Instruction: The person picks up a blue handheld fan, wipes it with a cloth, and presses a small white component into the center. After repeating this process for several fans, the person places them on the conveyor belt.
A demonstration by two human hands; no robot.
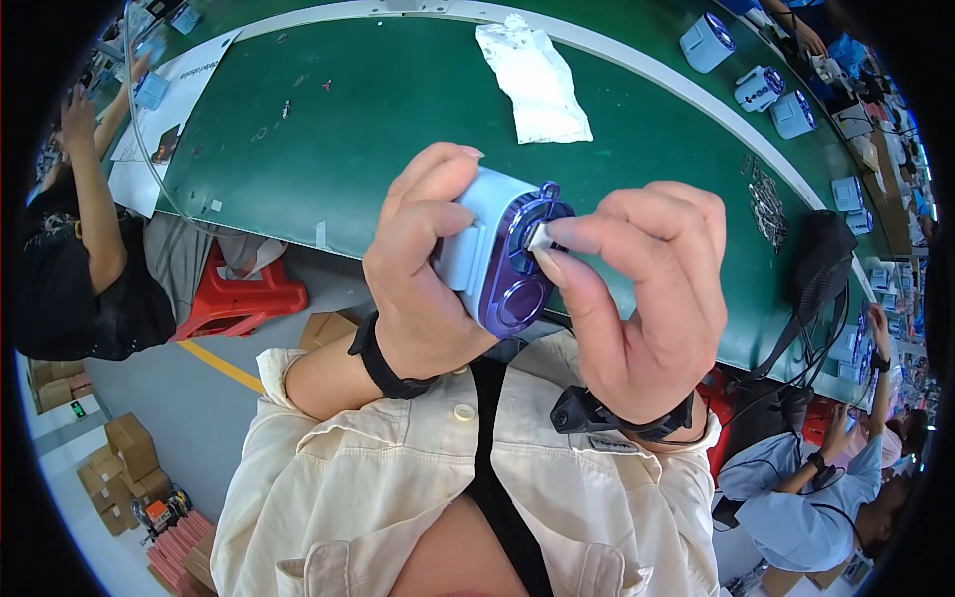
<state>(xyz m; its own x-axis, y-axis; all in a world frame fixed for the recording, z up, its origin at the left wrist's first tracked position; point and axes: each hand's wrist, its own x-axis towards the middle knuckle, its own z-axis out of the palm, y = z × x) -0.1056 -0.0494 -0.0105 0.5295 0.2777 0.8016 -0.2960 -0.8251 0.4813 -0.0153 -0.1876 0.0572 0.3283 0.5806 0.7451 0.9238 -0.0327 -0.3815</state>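
Note:
My left hand wraps round a light blue housing with a shiny purple end face, held up over the near edge of the green table. Two round parts sit on that face, a ring-shaped one and a lower disc. Between thumb and forefinger, my right hand pinches a small white piece against the upper ring. My fingertips partly hide the piece, so I cannot tell exactly what it is. A crumpled white plastic bag lies on the table beyond my hands.
Several similar blue housings stand along the right side. A pile of small metal parts and a black bag with cables lie at the table's right. A person works at the left near a red stool; others work at the right.

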